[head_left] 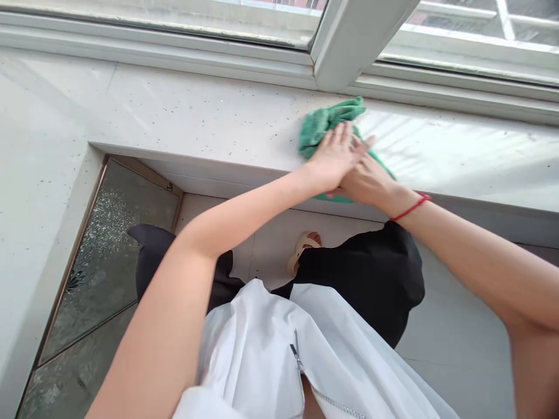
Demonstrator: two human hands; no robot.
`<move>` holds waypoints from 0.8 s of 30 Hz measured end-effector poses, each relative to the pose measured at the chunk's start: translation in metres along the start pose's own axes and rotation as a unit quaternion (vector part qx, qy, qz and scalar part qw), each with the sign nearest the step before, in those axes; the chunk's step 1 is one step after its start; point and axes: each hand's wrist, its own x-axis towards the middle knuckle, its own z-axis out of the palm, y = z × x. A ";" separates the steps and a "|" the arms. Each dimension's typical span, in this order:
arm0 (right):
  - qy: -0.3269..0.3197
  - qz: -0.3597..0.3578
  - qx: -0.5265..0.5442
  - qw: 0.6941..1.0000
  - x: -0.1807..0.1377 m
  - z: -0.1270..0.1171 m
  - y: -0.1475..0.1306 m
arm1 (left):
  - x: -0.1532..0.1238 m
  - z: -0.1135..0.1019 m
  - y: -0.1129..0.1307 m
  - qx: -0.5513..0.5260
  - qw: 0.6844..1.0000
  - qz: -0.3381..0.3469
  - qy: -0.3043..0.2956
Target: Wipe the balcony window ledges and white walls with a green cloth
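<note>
A bunched green cloth (321,129) lies on the white speckled windowsill (209,116), just below the window post. Part of it hangs over the sill's front edge. My left hand (334,154) rests across my right hand, its fingers stretched out flat and reaching onto the cloth. Underneath, my right hand (371,179) presses on the cloth and has hold of it; most of its fingers are hidden by the left one. A red string bracelet (410,208) circles my right wrist.
White window frames (174,55) and a thick post (358,41) border the sill's back. Below the sill is a recess with a patterned glass panel (109,233) at left. My legs in black trousers (358,273) and a beige shoe (299,253) are underneath.
</note>
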 end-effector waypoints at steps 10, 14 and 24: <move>-0.077 -0.212 -0.121 0.967 0.260 0.021 -0.307 | -0.242 0.029 -0.312 -0.103 0.950 -0.274 0.107; -0.072 -0.233 -0.159 0.957 0.290 0.022 -0.339 | -0.275 0.032 -0.349 -0.114 0.942 -0.283 0.136; -0.074 -0.152 -0.017 0.985 0.128 0.002 -0.172 | -0.135 0.037 -0.150 0.001 0.975 -0.202 0.095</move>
